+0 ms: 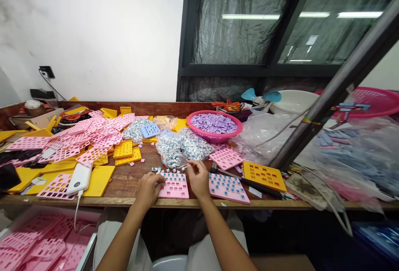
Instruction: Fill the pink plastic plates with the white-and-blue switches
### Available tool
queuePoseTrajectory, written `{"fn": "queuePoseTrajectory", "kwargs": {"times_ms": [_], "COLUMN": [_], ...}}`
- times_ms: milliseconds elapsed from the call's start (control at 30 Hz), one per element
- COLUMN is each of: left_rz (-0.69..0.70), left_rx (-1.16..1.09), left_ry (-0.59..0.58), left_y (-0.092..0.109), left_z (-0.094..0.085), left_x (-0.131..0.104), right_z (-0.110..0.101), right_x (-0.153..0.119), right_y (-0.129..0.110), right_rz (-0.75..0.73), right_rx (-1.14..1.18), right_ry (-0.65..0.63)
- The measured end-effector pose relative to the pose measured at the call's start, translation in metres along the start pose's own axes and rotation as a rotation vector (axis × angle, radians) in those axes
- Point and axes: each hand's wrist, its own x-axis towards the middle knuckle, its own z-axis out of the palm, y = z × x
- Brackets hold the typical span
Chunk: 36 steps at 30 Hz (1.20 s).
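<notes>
In front of me a pink slotted board [177, 188] lies at the table's front edge, with small blue-topped pieces in its upper slots. My left hand [149, 188] is at the board's left side, fingers pinched together over its edge; what they hold is too small to make out. At the upper right corner, my right hand [198, 176] has its fingers bent toward loose white and blue pieces [168, 170] behind the board; whether it grips one is unclear. Right of it rests a second pink board [229, 188] with rows of blue-topped pieces.
Clear bags of small pieces [170, 148] stand behind the boards. Farther back is a pink basket [215, 138] of purple parts. Pink and yellow boards pile up at left, near a white power bank [79, 178]. A yellow board [264, 176] and slanted metal pole [327, 92] are at right.
</notes>
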Motion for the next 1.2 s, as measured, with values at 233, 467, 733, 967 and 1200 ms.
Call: {"fn": "queuePoseTrajectory", "kwargs": {"times_ms": [233, 467, 733, 967, 1200], "left_rz": [0.01, -0.048, -0.016, -0.052, -0.028], "left_rx": [-0.005, -0.067, -0.02, -0.075, -0.193], "left_ry": [-0.03, 0.077, 0.016, 0.041, 0.007], "left_y": [-0.002, -0.019, -0.048, -0.039, -0.009], "left_z": [-0.001, -0.013, -0.018, -0.022, -0.027], "left_x": [0.003, 0.009, 0.042, 0.026, -0.021], "right_z": [-0.025, -0.007, -0.027, -0.022, -0.011], "right_x": [0.033, 0.035, 0.016, -0.028, -0.034], "right_y": [0.035, 0.034, 0.012, -0.005, -0.018], "right_rz": [0.048, 0.041, 0.018, 0.077, 0.132], "right_rx": [-0.397, -0.459, -0.304, 0.275, 0.272], "right_ry": [-0.293, -0.365, -0.33, -0.297, -0.316]}}
